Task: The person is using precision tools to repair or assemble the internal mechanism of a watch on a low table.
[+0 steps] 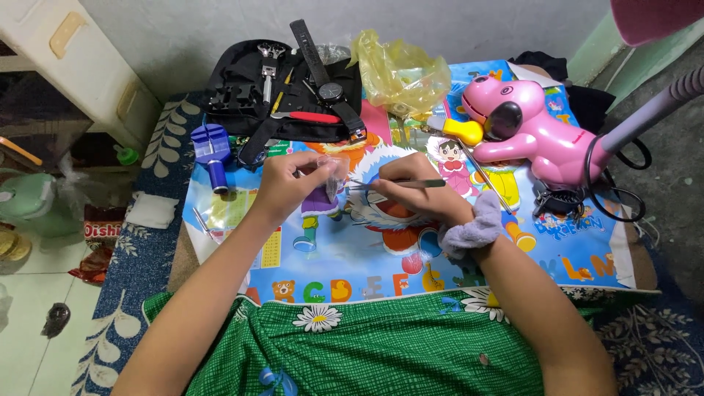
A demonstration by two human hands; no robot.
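A green checked cloth with white daisies (367, 352) is lying nearest the camera, along the low table's near edge. At far left, a red snack packet (99, 231) is lying on the floor beside a folded white cloth (152, 210). The left hand (290, 183) is pinching a small clear plastic bag (334, 174) above the colourful cartoon alphabet mat (440, 264). The right hand (418, 194), just beside it, is gripping thin metal tweezers (411, 183) pointing toward the bag. A crumpled yellow plastic bag (400, 73) is sitting behind, beside a pink dog-shaped lamp (535, 128).
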